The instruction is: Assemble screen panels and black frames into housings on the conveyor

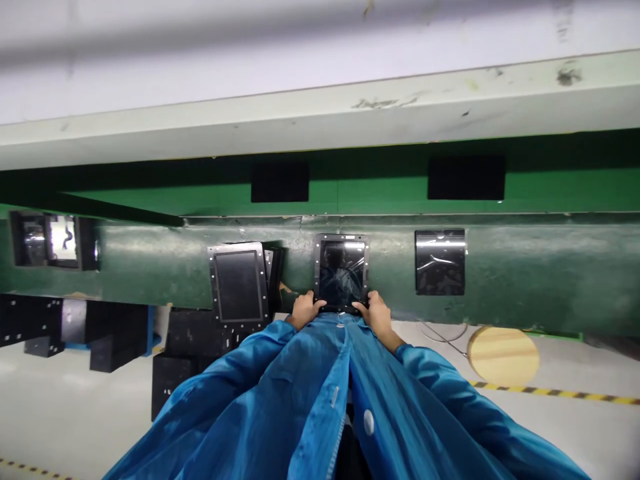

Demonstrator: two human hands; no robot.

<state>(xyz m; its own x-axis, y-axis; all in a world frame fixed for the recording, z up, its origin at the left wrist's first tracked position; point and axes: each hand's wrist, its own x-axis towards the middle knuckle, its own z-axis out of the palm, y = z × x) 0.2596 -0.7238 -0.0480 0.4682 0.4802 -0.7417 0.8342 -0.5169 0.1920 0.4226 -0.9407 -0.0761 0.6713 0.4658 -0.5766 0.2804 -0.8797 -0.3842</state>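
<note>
Right in front of me, at the bench's near edge, lies a black-framed screen panel (343, 270) with small fasteners along its rim and a glossy, reflective face. My left hand (304, 309) grips its lower left corner, thumb on top of the frame. At the lower right corner my right hand (376, 312) does the same, thumb pointing inward. The fingers under the frame are hidden. Left of it, a stack of similar panels (239, 285) sits tilted and juts over the bench edge. To the right is a flat black panel (440, 263) with a shiny, wrinkled film-like surface.
A white shelf edge (320, 130) runs above the green bench (540, 273). An open dark case (54, 241) stands far left. Black boxes (175, 373) are below on the left. A round wooden stool (503, 356) is at right, beside loose cables and striped floor tape.
</note>
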